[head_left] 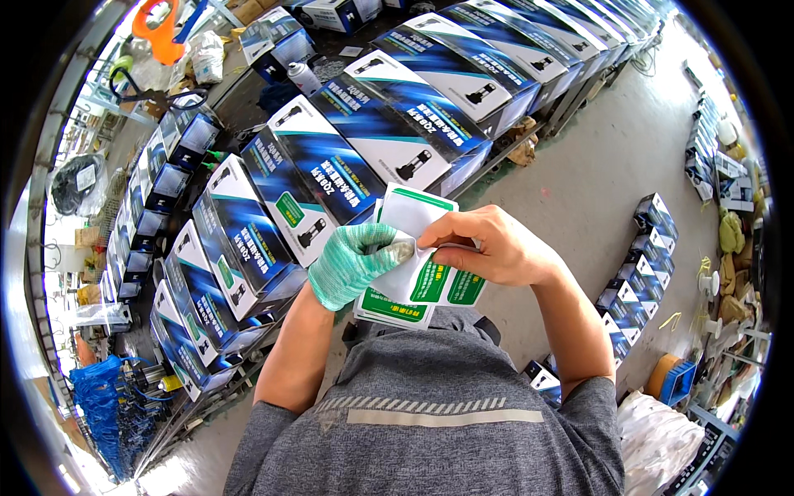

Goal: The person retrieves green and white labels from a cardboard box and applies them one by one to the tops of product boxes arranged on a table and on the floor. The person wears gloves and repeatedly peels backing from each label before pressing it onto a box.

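Observation:
My left hand [354, 258], in a light green knit glove, is closed around a stack of white-and-green sticker sheets [394, 309]. Its thumb presses on a white sheet near the middle. My right hand [502, 248] is bare and pinches the edge of a green sticker [428, 281] between thumb and fingers, up against the stack. Whether that sticker is peeled off its backing I cannot tell. Just beyond the left hand lies a blue-and-white carton [327, 169] with a green sticker [289, 209] on its top. Another carton [234, 241] nearer me bears a similar sticker.
Similar cartons [488, 50] run in a row along the bench to the far right. Smaller stacked cartons [153, 194] stand at left. A spray can [303, 78] and hanging scissors [157, 95] are at upper left. More cartons [637, 285] line the floor at right.

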### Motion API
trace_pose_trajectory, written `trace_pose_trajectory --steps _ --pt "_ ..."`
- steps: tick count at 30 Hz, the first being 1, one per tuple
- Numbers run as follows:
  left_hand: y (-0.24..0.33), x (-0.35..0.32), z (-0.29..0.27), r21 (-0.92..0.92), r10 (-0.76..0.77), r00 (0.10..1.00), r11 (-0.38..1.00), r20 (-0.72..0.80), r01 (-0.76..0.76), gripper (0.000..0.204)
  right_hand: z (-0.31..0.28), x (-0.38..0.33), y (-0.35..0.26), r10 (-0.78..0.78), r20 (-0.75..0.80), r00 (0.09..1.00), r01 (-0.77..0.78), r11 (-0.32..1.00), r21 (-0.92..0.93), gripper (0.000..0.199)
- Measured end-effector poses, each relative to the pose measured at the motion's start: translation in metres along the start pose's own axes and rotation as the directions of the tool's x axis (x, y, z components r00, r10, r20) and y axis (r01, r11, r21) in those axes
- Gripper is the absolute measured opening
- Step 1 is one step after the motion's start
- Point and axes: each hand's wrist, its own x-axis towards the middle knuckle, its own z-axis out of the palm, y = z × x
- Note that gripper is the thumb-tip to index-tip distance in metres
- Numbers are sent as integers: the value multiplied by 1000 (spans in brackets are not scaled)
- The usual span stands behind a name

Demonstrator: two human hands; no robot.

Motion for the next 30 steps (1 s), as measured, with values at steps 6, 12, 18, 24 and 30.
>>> trace_pose_trajectory --steps 6,12,18,24,30 --pt "13 18 14 76 7 999 997 52 -11 24 -11 -11 0 -7 -65 998 1 996 -91 23" --pt "2 48 7 -44 122 988 992 93 -118 24 -15 -20 -2 3 -197 980 -22 995 -94 19" --pt "11 66 -4 -293 141 980 951 139 -95 25 -17 -15 -15 86 -299 950 -118 989 -91 26" --pt "18 79 -19 -240 63 960 971 274 5 25 -14 7 -30 194 -258 947 -250 946 -206 37" --pt "17 78 -25 -217 90 978 975 186 -48 25 -15 25 -45 261 -226 939 -307 930 -201 36"
